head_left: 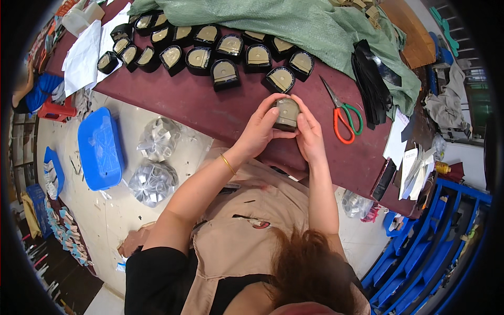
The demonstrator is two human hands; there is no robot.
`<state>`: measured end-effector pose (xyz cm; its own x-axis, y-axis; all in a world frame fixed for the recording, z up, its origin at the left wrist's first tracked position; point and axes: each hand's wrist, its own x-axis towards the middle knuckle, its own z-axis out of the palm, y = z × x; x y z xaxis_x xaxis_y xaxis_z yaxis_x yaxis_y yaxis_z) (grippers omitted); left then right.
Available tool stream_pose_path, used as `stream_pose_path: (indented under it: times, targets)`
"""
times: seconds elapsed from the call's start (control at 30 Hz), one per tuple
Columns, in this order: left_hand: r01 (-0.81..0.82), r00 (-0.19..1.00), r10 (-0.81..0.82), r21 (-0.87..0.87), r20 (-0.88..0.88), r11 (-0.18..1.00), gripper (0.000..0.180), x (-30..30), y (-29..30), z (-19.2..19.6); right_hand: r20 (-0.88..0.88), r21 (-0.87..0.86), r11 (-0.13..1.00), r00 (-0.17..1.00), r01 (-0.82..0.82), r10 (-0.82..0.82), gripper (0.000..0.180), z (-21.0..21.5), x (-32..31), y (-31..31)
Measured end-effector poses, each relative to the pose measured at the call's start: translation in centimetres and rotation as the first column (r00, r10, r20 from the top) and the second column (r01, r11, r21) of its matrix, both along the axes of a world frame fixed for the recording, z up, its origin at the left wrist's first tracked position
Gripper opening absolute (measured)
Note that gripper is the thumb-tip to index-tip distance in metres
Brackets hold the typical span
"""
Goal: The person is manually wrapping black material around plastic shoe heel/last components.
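Between my two hands, near the table's front edge, is a D-shaped shoe heel (pixel 286 111) with an olive-grey face and dark sides. My left hand (pixel 261 123) grips its left side, thumb against the face. From the right, my right hand (pixel 311 134) wraps round the other side, fingers closed on it. Farther back stand several similar block heels (pixel 225 73) with black sides and beige faces, in loose rows. To the right of my hands lie scissors (pixel 342 113) with one red and one green handle loop, blades pointing away.
A green woven sheet (pixel 294 26) covers the table's far side. Black strips (pixel 370 86) lie at its right edge. White paper (pixel 83 55) rests at the far left. On the floor are a blue basin (pixel 101 149) and clear bags (pixel 153 182); blue racks (pixel 420 252) stand at right.
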<state>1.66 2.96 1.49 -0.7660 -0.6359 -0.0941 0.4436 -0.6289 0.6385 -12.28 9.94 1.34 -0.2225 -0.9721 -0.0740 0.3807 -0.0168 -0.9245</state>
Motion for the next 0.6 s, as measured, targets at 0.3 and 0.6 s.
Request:
stream_pose_path:
  times: [0.3,0.6]
  targets:
    - [-0.026,0.994,0.032,-0.05,0.109,0.998,0.045,-0.3,0.6,-0.3,-0.155,0.012,0.992,0.981,0.123,-0.12,0.046,0.6,1.4,-0.1]
    - [-0.091,0.983,0.118,-0.187,0.142,0.978,0.039,-1.0,1.1,-0.1,0.342,-0.01,0.999,0.939,0.041,-0.035,0.049,0.6,-0.1,0.4]
